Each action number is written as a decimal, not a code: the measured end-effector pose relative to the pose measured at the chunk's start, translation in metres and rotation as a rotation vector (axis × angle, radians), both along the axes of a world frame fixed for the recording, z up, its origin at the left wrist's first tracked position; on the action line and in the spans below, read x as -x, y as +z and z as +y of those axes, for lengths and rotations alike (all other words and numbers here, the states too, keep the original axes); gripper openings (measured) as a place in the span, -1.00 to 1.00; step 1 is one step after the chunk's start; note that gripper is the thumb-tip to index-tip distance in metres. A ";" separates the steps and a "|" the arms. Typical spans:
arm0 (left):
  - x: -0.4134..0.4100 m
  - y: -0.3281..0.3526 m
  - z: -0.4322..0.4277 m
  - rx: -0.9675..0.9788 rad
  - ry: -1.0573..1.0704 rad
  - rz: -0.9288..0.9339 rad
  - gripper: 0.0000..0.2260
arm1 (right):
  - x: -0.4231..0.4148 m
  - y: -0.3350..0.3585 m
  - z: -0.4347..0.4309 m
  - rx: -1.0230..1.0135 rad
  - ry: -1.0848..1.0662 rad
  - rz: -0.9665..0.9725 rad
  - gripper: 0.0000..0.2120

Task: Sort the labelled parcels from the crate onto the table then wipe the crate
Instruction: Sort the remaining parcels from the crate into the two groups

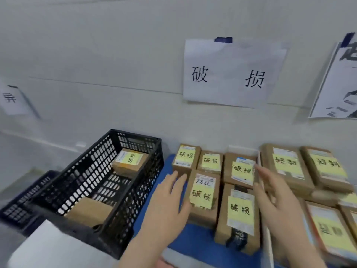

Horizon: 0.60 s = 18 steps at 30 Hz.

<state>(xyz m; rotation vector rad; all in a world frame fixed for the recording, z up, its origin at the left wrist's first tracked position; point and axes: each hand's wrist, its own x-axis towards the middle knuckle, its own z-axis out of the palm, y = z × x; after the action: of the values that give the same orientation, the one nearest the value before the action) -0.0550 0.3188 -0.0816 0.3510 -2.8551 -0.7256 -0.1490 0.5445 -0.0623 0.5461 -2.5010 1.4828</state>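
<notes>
While two parcels wait in the black crate (135,190) at 9 o'clock, a person holds both hands empty over the blue table (193,242). The left hand (170,200) is flat with its fingers straight and together, lying along the 9 o'clock side of the yellow-labelled group (202,194) of five brown parcels. Blur hides whether it touches the nearest box. The right hand (278,198), with its fingers spread and grasping nothing, hangs over the gap between that group and a second labelled group (287,165) at 3 o'clock.

A paper sign (231,74) taped to the wall at 12 o'clock carries the same two characters as the five parcels below it. Inside the crate, the far parcel (130,161) at its 12 o'clock end shows that marking too. The near parcel (88,211) at its 6 o'clock end shows only plain cardboard.

The sorting step looks nearly done, with the hands seemingly squaring up the row. The next move probably calls for a reach back towards 9 o'clock into the crate. The far parcel likely belongs under the sign, and the near one may need turning over to find its label. Wiping cannot sensibly begin until both are out. A white object (48,246) at 7 o'clock is too blurred to identify.
</notes>
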 end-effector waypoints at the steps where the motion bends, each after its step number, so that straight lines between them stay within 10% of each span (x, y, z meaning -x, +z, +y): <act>1: -0.028 -0.011 -0.024 -0.022 0.061 -0.046 -0.49 | -0.022 -0.011 -0.027 0.009 0.013 -0.036 -0.59; 18: -0.123 -0.062 -0.204 -0.256 0.343 -0.123 -0.53 | -0.091 -0.080 -0.227 -0.218 0.368 -0.257 -0.50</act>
<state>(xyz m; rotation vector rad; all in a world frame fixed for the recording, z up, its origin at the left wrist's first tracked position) 0.0677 0.1152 -0.1438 0.9241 -2.7039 -1.0246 -0.0584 0.3179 -0.1428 0.9524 -2.9079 1.4842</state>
